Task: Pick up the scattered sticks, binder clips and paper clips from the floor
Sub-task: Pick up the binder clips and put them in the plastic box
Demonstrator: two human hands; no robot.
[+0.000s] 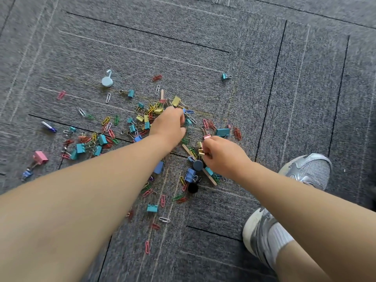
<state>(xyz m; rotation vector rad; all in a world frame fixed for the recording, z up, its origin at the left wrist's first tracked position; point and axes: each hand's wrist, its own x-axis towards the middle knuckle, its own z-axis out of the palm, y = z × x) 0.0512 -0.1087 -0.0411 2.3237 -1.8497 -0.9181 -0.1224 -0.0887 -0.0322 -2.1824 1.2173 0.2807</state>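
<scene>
My right hand (pixel 222 154) is just up-right of the dark round disc (pixel 198 165), fingers curled tight round a bunch of gold binder clips (pixel 201 151), with a pink clip (pixel 207 136) poking out on top. My left hand (pixel 168 126) is further up-left of the disc, fingers bent down, thumb and fingers pinching a teal binder clip (pixel 188 122), a bit blurred. One wooden stick (pixel 187 149) lies just above the disc beside my right fingers. A second stick (pixel 210 177) is just down-right of it and a third stick (pixel 162 95) well above. Loose paper clips (pixel 162 200) are strewn all round the disc on the grey carpet (pixel 203 58). Teal clip cluster (pixel 87 148) well left of the disc, big pink binder clip (pixel 40 156) far left, lone teal clip (pixel 226 76) far up-right. Pale blue round hook (pixel 107 80) far up-left. My grey shoe (pixel 309 169) well right of the disc.
</scene>
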